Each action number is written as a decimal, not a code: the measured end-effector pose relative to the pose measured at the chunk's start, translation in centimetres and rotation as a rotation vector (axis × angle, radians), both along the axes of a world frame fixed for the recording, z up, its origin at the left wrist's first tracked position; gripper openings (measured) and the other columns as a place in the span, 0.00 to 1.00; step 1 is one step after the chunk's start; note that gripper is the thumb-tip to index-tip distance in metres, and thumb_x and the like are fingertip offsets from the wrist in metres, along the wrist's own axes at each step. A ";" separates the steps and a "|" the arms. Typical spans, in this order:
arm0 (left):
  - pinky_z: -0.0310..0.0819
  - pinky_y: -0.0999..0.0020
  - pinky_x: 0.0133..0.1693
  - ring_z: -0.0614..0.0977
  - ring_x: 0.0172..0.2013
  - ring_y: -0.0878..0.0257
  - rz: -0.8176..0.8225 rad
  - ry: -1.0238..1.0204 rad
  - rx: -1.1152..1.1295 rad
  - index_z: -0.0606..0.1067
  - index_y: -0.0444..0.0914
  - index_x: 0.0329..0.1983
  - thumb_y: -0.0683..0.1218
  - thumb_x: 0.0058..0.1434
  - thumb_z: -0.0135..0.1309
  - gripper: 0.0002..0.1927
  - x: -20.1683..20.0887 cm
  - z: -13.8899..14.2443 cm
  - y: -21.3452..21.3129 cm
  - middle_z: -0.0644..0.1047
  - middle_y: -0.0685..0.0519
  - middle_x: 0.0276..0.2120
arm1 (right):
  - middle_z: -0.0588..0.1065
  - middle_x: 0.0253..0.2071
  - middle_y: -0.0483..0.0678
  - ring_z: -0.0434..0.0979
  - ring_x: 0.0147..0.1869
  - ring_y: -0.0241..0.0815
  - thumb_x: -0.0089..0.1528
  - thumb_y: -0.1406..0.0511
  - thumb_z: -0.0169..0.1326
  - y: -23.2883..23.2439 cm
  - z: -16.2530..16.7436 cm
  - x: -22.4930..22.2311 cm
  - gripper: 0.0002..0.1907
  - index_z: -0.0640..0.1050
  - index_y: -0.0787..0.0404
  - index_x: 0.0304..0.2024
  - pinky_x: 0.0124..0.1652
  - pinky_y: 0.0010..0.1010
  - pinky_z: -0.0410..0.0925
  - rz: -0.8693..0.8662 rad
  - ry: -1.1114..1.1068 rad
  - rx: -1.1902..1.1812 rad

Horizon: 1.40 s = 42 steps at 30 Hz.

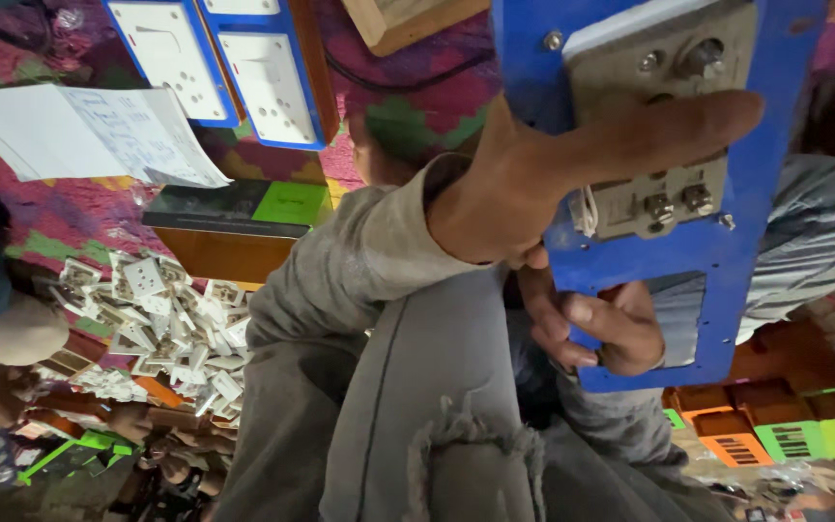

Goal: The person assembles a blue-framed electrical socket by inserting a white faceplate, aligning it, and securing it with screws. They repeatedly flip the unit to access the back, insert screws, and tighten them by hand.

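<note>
The blue panel (727, 193) is the largest thing in view — a flat board with a grey plate (664, 208) of bolts and terminals mounted on its face and a rectangular cut-out near its lower end. One hand (533, 184), which looks to be the left hand though the camera angle makes that uncertain, has its grip clamped on the panel's edge, the thumb lying straight across the grey plate and the fingers hidden behind. Just below that grip, the other hand (601, 329) curls around the panel's lower edge beside the cut-out, its grip closed on the board too. Both come out of grey sleeves over grey trousers (417, 406).

To hold it well, the thumb seems best kept flat on the plate, off the bolts and the thin white wires (587, 208) at the plate's side, with the lower hand steadying the board so it does not twist.

Well away from both grips lie two more blue-framed white socket plates (244, 68), a sheet of paper (79, 130), a box with a green label (244, 208) and, below it, a heap of small white socket parts (176, 329). On the far side of the panel sit orange and green boxes (775, 425) — and another person's striped sleeve (814, 232).
</note>
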<state>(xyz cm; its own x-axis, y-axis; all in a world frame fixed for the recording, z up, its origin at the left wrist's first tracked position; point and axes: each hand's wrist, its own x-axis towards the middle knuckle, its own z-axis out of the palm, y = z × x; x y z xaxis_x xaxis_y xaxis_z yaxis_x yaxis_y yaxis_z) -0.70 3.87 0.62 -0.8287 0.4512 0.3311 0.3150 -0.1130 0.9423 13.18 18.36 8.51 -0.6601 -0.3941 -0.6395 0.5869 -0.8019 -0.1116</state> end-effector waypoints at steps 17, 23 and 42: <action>0.72 0.61 0.49 0.76 0.50 0.52 -0.038 -0.872 0.411 0.55 0.33 0.74 0.44 0.70 0.59 0.35 -0.9 1.7 -0.5 0.71 0.40 0.61 | 0.76 0.51 0.62 0.77 0.35 0.44 0.64 0.77 0.61 0.9 2.8 -5.1 0.23 0.73 0.76 0.61 0.31 0.26 0.68 0.361 0.387 1.450; 0.68 0.62 0.66 0.72 0.66 0.53 -0.197 -1.318 1.057 0.57 0.33 0.75 0.57 0.74 0.45 0.34 -1.8 2.5 0.1 0.66 0.40 0.67 | 0.73 0.63 0.59 0.81 0.59 0.49 0.63 0.77 0.67 2.2 1.3 -8.1 0.27 0.76 0.65 0.64 0.54 0.33 0.76 0.482 0.930 1.910; 0.68 0.59 0.66 0.74 0.62 0.55 0.031 -1.086 0.716 0.62 0.25 0.68 0.43 0.82 0.50 0.20 0.3 2.4 1.2 0.71 0.43 0.61 | 0.69 0.26 0.46 0.63 0.28 0.34 0.83 0.55 0.36 3.4 -2.1 -12.4 0.31 0.71 0.69 0.31 0.31 0.24 0.55 0.041 0.394 1.555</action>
